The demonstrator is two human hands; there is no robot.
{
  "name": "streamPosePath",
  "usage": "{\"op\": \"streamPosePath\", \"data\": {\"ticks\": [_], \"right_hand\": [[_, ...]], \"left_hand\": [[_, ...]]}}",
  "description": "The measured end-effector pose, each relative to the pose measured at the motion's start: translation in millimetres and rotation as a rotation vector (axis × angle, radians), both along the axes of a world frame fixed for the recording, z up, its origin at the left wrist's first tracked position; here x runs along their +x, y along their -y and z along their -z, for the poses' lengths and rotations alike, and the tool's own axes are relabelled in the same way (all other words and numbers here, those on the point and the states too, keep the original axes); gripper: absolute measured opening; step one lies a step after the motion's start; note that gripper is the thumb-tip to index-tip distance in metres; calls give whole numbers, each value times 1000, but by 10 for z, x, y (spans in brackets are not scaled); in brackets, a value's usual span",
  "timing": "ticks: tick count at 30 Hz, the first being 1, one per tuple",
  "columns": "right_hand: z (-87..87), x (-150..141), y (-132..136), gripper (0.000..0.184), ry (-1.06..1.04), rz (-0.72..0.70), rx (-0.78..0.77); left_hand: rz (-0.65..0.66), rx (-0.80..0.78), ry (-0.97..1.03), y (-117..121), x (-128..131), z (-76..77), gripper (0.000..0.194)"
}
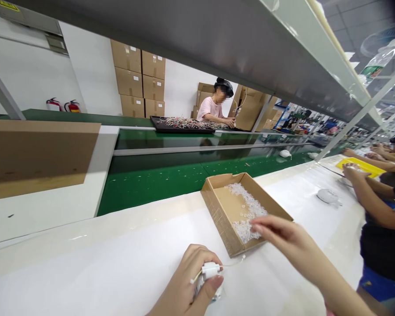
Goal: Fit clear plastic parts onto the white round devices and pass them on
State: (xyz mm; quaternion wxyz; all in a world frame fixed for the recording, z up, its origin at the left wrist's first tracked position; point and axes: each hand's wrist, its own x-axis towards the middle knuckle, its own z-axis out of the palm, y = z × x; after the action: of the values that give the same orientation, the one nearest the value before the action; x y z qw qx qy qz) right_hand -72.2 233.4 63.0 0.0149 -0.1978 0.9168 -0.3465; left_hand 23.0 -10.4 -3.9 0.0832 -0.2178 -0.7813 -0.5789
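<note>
My left hand [194,276] is low in the view, above the white table, shut around a small white plastic device [210,270] with a thin white cord trailing right. My right hand [279,232] reaches over the near corner of a shallow cardboard tray [222,182], its fingertips at a pile of small clear plastic pieces [246,210]. Whether those fingers pinch a piece, I cannot tell.
A round white device [327,196] lies on the white table [125,232], beside co-workers' arms and a yellow tray [360,166] at right. Beyond the green conveyor belt [151,188], a person [213,107] works at a black tray [184,125]. An overhead shelf [217,48] crosses above.
</note>
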Motion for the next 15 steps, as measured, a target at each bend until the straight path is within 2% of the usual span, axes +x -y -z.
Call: {"op": "streamPosePath", "data": {"ticks": [3,6,15], "right_hand": [[175,407,96,24,42,17,-294],[296,581,206,16,58,45,-484],[245,577,262,10,111,21,-588]], "left_hand": [[11,22,10,-1,-3,4,27],[28,25,53,7,3,-14,24],[49,31,54,24,22,-93,20]]}}
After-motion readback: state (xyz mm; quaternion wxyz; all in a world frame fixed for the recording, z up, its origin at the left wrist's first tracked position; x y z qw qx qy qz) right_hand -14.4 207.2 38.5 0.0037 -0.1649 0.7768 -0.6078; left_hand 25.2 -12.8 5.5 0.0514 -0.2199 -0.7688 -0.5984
